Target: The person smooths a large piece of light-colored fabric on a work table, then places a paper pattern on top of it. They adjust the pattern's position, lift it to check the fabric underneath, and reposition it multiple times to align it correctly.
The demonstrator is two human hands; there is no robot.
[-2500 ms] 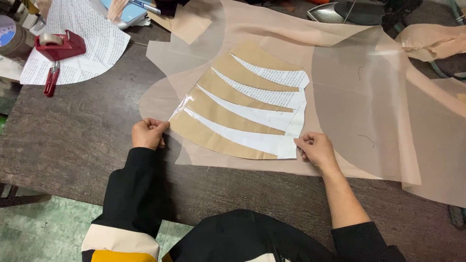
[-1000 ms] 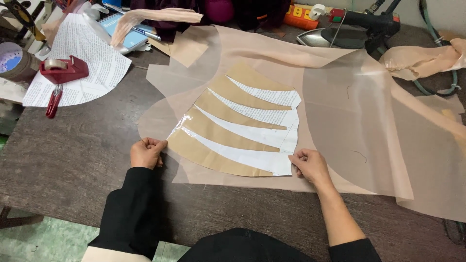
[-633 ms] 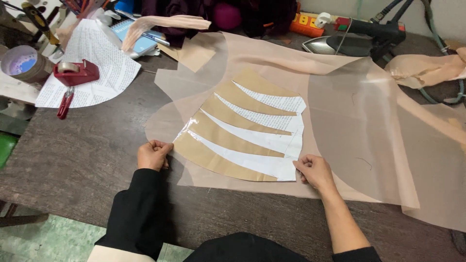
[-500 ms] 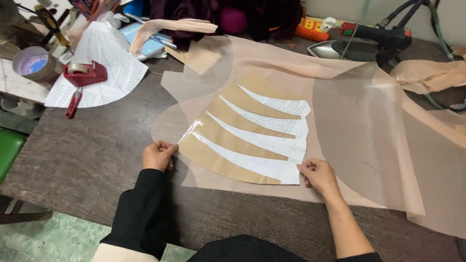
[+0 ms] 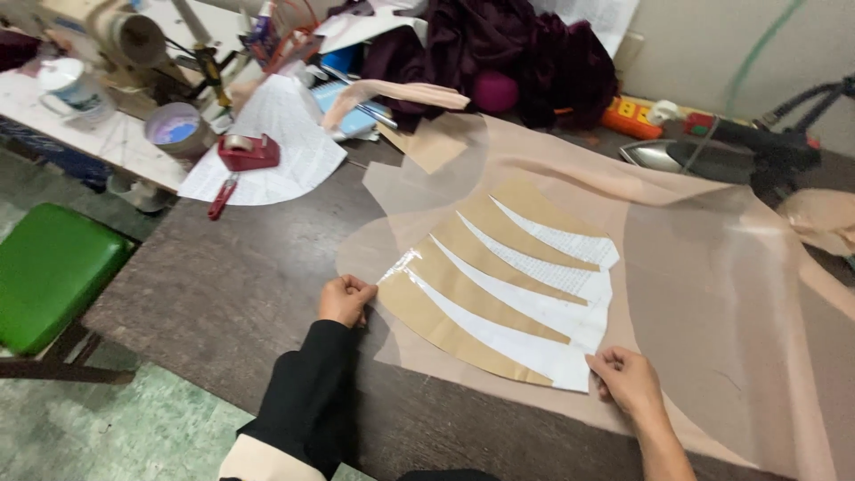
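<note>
Head view has swung left; both hands' fingers still pinch the fan-shaped paper pattern (image 5: 508,285): left hand (image 5: 346,299), right hand (image 5: 628,381).

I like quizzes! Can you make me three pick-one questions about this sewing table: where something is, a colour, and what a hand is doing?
1. Where is the tape dispenser?
A. on the white paper
B. on the stool
C. on the iron

2. What colour is the stool?
A. red
B. green
C. blue

3. What is the left hand doing?
A. waving in the air
B. holding scissors
C. pinching the pattern corner

Answers: 1 A, it sits on the paper at upper left. 2 B, its seat is green. 3 C, the fingers close on the pattern's pointed left end.
</note>
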